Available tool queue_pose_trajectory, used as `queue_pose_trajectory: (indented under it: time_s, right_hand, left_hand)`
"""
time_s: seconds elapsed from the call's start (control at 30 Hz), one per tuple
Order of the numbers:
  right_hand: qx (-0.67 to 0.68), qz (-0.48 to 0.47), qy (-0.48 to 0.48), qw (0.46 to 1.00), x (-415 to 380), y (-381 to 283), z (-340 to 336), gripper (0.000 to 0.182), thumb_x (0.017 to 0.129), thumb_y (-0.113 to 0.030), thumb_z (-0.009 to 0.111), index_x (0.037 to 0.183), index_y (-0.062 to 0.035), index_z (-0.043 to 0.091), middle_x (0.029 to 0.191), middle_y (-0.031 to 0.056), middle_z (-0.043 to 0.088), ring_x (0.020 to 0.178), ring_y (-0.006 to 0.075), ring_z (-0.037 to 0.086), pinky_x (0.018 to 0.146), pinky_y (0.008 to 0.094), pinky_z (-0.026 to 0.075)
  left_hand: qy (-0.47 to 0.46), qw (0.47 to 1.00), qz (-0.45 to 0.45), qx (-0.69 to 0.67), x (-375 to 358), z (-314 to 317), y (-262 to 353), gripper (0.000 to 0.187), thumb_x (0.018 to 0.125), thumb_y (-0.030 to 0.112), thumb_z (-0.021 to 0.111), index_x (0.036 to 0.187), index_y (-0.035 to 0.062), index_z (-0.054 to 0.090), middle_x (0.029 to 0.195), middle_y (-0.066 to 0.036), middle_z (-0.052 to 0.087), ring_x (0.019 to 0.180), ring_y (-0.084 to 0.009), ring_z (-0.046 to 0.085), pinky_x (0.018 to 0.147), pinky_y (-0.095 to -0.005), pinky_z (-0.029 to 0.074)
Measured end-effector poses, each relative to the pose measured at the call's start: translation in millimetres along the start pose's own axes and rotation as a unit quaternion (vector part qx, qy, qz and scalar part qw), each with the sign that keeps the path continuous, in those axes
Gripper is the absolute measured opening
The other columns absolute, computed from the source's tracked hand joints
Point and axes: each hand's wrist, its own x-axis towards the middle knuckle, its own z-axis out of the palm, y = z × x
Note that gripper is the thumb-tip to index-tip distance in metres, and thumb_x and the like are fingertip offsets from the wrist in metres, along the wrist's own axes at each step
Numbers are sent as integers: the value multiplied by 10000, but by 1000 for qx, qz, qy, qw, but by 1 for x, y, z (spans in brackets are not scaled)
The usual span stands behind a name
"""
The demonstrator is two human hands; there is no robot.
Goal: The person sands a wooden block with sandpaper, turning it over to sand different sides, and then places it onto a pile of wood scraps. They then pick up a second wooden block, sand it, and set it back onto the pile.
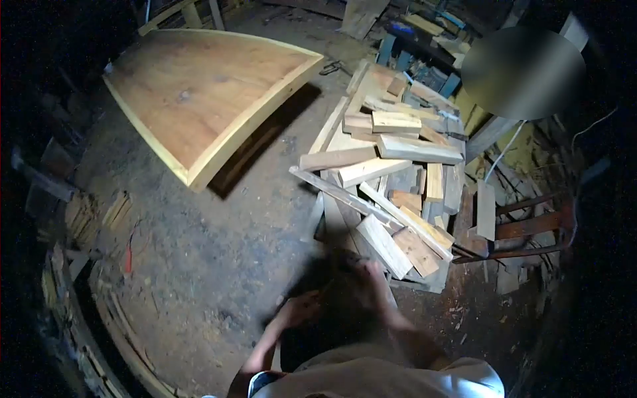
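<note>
My left hand [300, 309] is low in the middle of the view, at the left side of a dark, blurred shape whose nature I cannot make out. On the right side of that shape is my right hand [369, 273], just below the near end of the wood pile. The fingers of both hands are lost in shadow and blur, so any grip is hidden. A pale wooden block [384, 247] lies on the pile closest to my right hand, with a brown board [416, 252] beside it.
A large framed wooden panel [212, 86] stands raised over the dirt floor [219, 265] at the upper left. Cut wood pieces [419, 147] are heaped at centre right. A reddish wooden frame [531, 229] is at the right. Something red [128, 260] lies at the left.
</note>
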Motion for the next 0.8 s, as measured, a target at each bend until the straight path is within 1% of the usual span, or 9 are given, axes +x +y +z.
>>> queue_pose_trajectory:
  time_s: [0.03,0.27,0.33,0.43,0.53,0.6,0.7,0.73,0.8]
  right_hand:
    - [-19,1,3,1000,11,-29,11,564,704,-10,656,1256,-102,587,1049,137,560,1002,364,522,844,432,452]
    - [-33,25,-5,999,67,-129,101,483,730,-19,702,1203,-85,624,1019,130,550,1005,348,511,911,416,434]
    - [-61,33,26,997,76,-112,113,395,827,-201,657,1212,-115,629,994,138,561,990,334,517,880,438,412]
    - [-67,105,123,985,101,-108,90,352,842,-195,658,1174,-79,630,1003,159,562,994,338,503,888,460,405]
    - [-177,107,219,954,117,-77,74,319,830,-112,667,1137,-41,619,1041,171,587,1014,364,528,922,458,413]
    - [-209,91,292,929,139,-52,52,294,820,-116,680,1094,-28,616,1025,194,603,973,400,553,883,477,430]
    - [-264,279,274,882,169,13,18,420,875,-224,676,1189,33,567,1175,264,579,1096,429,529,964,474,417]
    - [-295,249,253,887,174,45,7,522,872,-268,689,1267,31,526,1158,282,583,1077,435,543,959,482,424]
    - [-350,366,194,840,198,60,1,634,845,-409,699,1296,3,528,1256,271,556,1157,413,542,991,442,447]
  left_hand:
    - [1,998,-58,-11,-14,-28,36,498,934,318,604,1375,109,501,995,-169,704,869,-228,684,796,-352,528]
    - [90,994,-66,5,-52,-143,-75,448,931,337,611,1313,105,571,1104,-169,683,1032,-268,658,914,-363,503]
    - [126,990,-52,-31,-52,-169,-104,447,925,331,622,1296,83,584,1162,-166,666,1084,-268,637,942,-368,489]
    - [191,978,-2,-83,-43,-197,-137,449,925,309,624,1292,54,576,1157,-161,672,1062,-278,646,938,-368,493]
    - [117,988,-101,29,-47,-249,-34,433,937,292,608,1283,33,573,1145,-172,672,1043,-283,654,925,-376,499]
    - [116,991,-42,55,-45,-259,-24,426,940,283,601,1282,32,571,1126,-180,673,1032,-283,658,914,-378,502]
    - [84,989,77,93,-40,-282,-63,416,960,290,587,1297,48,560,1180,-148,648,1078,-256,632,936,-379,493]
    - [48,984,133,111,-36,-295,-78,413,977,305,581,1313,65,552,1251,-109,623,1134,-228,602,968,-378,480]
    - [51,990,95,88,-49,-325,-63,419,978,304,581,1319,63,547,1269,-110,614,1158,-238,590,979,-379,475]
